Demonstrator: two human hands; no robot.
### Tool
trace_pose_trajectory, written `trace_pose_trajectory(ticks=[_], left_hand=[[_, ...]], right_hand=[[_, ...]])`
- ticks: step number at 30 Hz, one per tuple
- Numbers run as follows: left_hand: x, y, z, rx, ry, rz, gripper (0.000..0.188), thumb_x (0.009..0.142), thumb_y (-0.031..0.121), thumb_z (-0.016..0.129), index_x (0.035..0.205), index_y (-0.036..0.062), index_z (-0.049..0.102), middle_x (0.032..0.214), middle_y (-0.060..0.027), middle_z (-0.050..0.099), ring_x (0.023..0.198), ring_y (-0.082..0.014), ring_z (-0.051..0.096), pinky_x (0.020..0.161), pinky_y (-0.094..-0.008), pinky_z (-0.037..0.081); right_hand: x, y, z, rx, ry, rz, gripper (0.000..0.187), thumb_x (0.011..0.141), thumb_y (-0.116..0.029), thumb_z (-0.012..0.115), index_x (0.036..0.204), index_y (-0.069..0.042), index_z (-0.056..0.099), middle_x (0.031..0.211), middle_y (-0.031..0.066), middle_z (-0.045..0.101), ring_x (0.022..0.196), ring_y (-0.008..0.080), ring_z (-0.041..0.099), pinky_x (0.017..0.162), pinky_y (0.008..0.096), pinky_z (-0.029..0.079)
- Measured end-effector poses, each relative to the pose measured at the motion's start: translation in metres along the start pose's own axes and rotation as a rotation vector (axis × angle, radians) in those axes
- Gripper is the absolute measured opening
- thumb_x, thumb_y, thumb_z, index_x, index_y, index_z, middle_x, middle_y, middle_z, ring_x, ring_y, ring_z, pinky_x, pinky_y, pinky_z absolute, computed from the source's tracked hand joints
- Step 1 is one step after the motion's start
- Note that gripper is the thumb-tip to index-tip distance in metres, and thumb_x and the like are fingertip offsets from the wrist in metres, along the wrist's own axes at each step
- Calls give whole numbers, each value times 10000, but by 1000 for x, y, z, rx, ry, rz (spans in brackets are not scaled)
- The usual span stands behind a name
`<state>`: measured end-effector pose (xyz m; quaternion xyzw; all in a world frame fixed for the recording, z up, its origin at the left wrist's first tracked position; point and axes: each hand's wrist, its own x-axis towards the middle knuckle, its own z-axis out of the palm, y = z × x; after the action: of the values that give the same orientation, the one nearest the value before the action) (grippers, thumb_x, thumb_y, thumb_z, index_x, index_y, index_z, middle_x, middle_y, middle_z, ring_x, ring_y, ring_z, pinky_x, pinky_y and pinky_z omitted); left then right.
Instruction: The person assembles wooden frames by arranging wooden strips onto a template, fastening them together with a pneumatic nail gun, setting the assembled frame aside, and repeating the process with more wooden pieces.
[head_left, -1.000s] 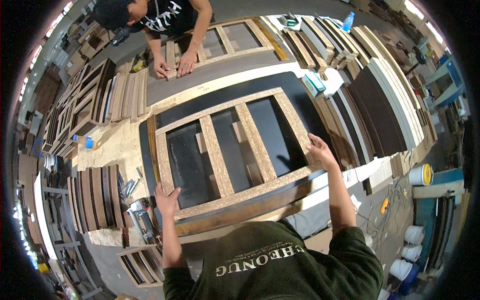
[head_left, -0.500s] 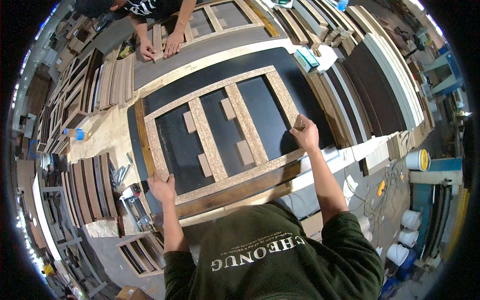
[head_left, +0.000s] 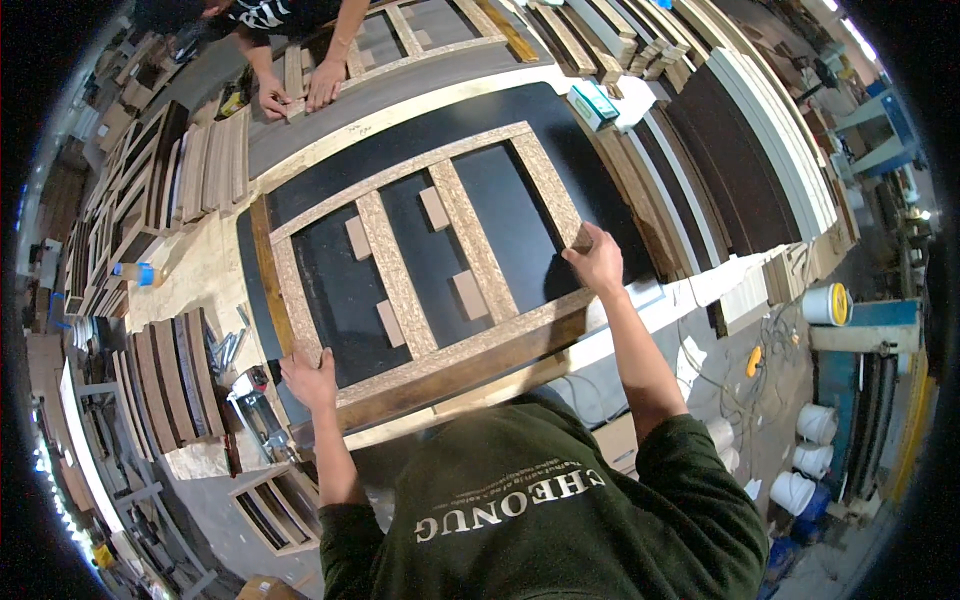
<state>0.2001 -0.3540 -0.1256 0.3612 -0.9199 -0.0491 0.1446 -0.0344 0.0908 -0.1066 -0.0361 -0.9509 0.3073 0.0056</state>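
A ladder-like particleboard frame (head_left: pixel 455 235) lies flat on a black panel (head_left: pixel 500 100). It has two long rails and several crosspieces. Small pale blocks (head_left: pixel 433 208) sit against the inner crosspieces. At the frame's near left corner, my left hand (head_left: pixel 312 378) grips the wood, thumb on the inner side. My right hand (head_left: pixel 598 262) is closed at the right end crosspiece, its fingers around a small brown block (head_left: pixel 581 237) that they partly hide. Whether that block touches the frame I cannot tell. Dark brown wood strips (head_left: pixel 270 275) edge the panel at the left and near sides.
Across the table a co-worker's hands (head_left: pixel 322 85) work on a similar frame (head_left: pixel 425 60). Stacked boards (head_left: pixel 730 160) and a green-white box (head_left: pixel 593 105) stand to the right. A nail gun (head_left: pixel 258 408), a bottle (head_left: pixel 140 273) and upright slats (head_left: pixel 175 380) are at the left.
The whole scene has shifted slightly left and up in the picture. Both hands keep their places on the frame and the block, and the small pale blocks lie as before.
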Motion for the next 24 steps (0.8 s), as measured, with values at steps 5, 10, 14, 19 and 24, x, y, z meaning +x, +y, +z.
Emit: trace_pose_trajectory(ticks=[5, 10, 14, 19, 24], left_hand=[[-15, -8, 14, -17, 91, -33, 612, 669, 331, 757, 1213, 116, 574, 1187, -143, 482, 1112, -341, 454, 893, -518, 371], [-12, 3, 12, -108, 154, 9, 636, 643, 284, 779, 1216, 118, 560, 1196, -139, 473, 1127, -339, 446, 930, -488, 356], [-14, 3, 10, -109, 159, -25, 634, 641, 273, 776, 1213, 115, 555, 1208, -135, 461, 1144, -340, 425, 967, -472, 329], [-15, 3, 8, -114, 96, -52, 609, 644, 269, 768, 1193, 106, 559, 1205, -151, 465, 1134, -358, 429, 955, -473, 349], [-11, -1, 7, -145, 110, -41, 643, 630, 283, 770, 1210, 101, 559, 1213, -147, 486, 1119, -360, 450, 942, -466, 385]], right_hand=[[1, 4, 6, -39, -21, -63, 630, 662, -249, 785, 1207, -29, 559, 1092, 178, 602, 1055, 329, 553, 924, 395, 441], [1, 16, 8, 68, 48, -74, 626, 662, -177, 786, 1211, -21, 527, 1104, 186, 535, 1030, 328, 531, 917, 386, 436], [1, 16, 11, 147, 42, -76, 636, 645, -134, 776, 1215, -19, 518, 1006, 155, 518, 920, 302, 545, 843, 375, 454], [-5, 8, 7, 171, 44, -64, 618, 656, -110, 771, 1217, -41, 523, 945, 133, 492, 813, 270, 539, 771, 367, 461], [-6, 13, 12, 93, 70, -101, 619, 662, -128, 787, 1217, -55, 523, 983, 148, 514, 890, 293, 561, 811, 384, 465]])
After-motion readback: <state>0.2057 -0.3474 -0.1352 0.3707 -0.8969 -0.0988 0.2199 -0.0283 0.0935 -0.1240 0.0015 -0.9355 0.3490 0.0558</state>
